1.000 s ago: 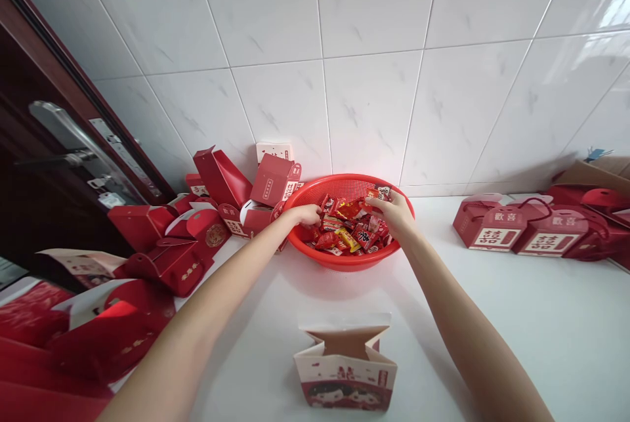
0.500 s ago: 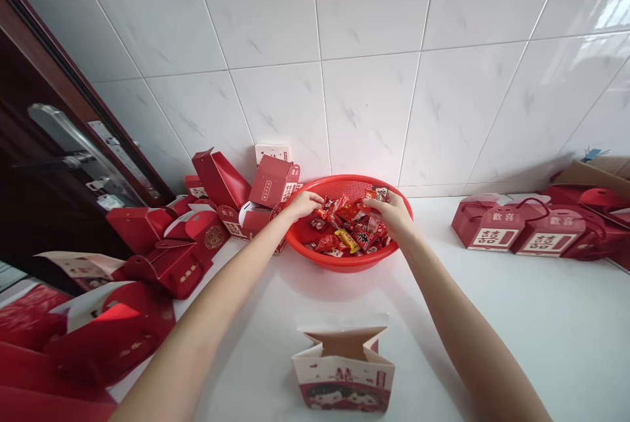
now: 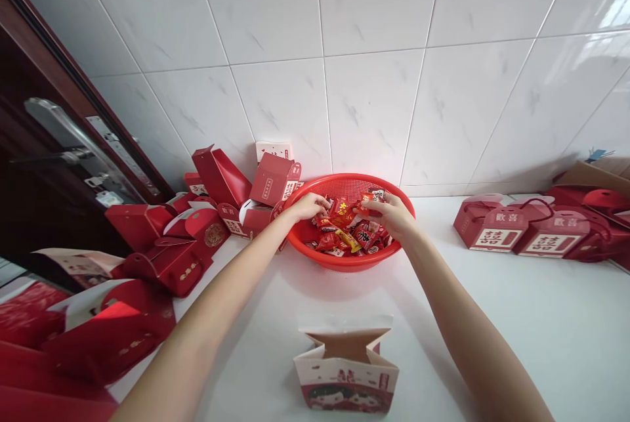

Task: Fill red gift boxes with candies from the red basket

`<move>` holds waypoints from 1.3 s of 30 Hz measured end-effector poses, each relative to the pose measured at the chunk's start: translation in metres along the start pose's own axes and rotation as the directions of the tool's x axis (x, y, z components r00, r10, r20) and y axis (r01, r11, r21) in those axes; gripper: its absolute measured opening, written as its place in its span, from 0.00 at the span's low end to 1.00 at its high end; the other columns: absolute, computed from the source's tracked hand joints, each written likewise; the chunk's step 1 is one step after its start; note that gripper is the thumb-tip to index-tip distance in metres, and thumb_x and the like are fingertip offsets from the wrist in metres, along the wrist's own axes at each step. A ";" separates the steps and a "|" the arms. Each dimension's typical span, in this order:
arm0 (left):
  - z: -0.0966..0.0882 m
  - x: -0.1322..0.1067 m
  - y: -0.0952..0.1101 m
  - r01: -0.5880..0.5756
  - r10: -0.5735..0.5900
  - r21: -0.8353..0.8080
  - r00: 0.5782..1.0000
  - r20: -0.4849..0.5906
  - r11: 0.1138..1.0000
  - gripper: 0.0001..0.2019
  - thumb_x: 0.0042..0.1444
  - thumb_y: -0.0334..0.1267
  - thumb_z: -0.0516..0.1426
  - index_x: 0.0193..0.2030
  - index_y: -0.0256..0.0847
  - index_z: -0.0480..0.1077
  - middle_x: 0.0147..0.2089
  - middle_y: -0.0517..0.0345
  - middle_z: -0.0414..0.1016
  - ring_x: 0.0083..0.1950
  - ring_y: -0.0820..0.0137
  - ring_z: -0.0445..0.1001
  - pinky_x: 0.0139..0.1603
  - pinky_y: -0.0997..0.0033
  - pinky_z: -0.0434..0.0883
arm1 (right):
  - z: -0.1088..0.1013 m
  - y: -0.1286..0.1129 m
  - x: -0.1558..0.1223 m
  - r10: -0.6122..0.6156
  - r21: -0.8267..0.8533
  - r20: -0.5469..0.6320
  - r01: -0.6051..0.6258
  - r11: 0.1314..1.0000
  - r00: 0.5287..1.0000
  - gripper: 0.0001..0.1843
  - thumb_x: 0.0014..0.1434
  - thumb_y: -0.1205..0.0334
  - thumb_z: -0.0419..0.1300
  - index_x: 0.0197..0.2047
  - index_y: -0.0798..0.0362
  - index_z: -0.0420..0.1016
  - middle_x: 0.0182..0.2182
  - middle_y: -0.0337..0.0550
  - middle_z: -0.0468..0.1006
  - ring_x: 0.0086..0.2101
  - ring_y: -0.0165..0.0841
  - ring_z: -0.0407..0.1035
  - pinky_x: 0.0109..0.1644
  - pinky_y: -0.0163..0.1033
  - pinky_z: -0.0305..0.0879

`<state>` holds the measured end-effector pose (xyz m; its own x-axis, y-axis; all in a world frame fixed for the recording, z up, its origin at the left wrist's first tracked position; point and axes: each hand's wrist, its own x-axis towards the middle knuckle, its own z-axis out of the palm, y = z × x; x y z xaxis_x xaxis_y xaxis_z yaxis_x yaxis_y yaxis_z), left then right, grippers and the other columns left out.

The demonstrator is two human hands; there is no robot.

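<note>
A red plastic basket (image 3: 344, 264) with a perforated wall holds wrapped candies (image 3: 364, 235), mostly red, with a yellow one (image 3: 348, 240) among them. Both my hands are inside it. At the left side, my left hand (image 3: 309, 207) has its fingers bent down among the candies; what they grip is partly hidden. On the right, my right hand (image 3: 394, 216) pinches a red wrapped candy (image 3: 365, 203) between thumb and fingers, just above the pile. Nearer to me, an open white-and-red paper gift box (image 3: 346, 379) stands upright with its top spread.
Red gift boxes, some open, crowd the left side (image 3: 170, 261). Closed red boxes with cord handles (image 3: 497, 228) stand at the right, by a brown carton (image 3: 585, 174). A tiled wall (image 3: 369, 107) rises behind the basket. A dark door with a metal handle (image 3: 63, 130) is at far left.
My left hand has dipped slightly deeper among the candies. My right fingers have shifted a little left, and a red candy now shows in them. Some candies have moved in the pile.
</note>
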<state>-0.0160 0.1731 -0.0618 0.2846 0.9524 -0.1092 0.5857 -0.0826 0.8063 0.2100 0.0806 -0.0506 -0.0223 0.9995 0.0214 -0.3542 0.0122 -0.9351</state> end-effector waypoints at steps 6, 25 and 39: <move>0.000 -0.001 -0.001 -0.046 0.042 0.089 0.998 0.044 0.995 0.03 0.48 0.32 0.61 0.29 0.40 0.78 0.29 0.58 0.81 0.34 0.66 0.77 0.38 0.71 0.73 | -0.001 0.002 0.001 -0.022 -0.018 -0.038 0.022 1.000 0.999 0.14 0.45 0.70 0.74 0.33 0.52 0.75 0.34 0.42 0.83 0.37 0.39 0.81 0.49 0.47 0.82; 0.016 -0.016 0.027 -0.285 0.297 -0.091 0.940 0.170 0.954 0.20 0.46 0.55 0.68 0.32 0.37 0.76 0.34 0.57 0.79 0.41 0.63 0.76 0.44 0.67 0.71 | -0.001 0.003 0.003 -0.107 0.059 -0.067 0.111 0.992 0.992 0.15 0.41 0.66 0.74 0.32 0.52 0.75 0.32 0.41 0.82 0.39 0.40 0.80 0.50 0.46 0.80; 0.012 -0.017 0.025 -0.340 0.348 -0.168 0.937 0.019 0.925 0.30 0.46 0.64 0.66 0.43 0.36 0.78 0.47 0.50 0.82 0.52 0.60 0.77 0.56 0.63 0.71 | 0.002 -0.002 -0.003 0.017 -0.052 0.035 -0.015 0.999 0.999 0.15 0.39 0.68 0.75 0.32 0.52 0.77 0.33 0.41 0.83 0.38 0.41 0.81 0.48 0.45 0.81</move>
<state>0.0029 0.1518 -0.0471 0.4852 0.8583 0.1669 0.3179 -0.3510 0.8808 0.2088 0.0774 -0.0484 -0.0611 0.9980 0.0183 -0.3043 -0.0011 -0.9526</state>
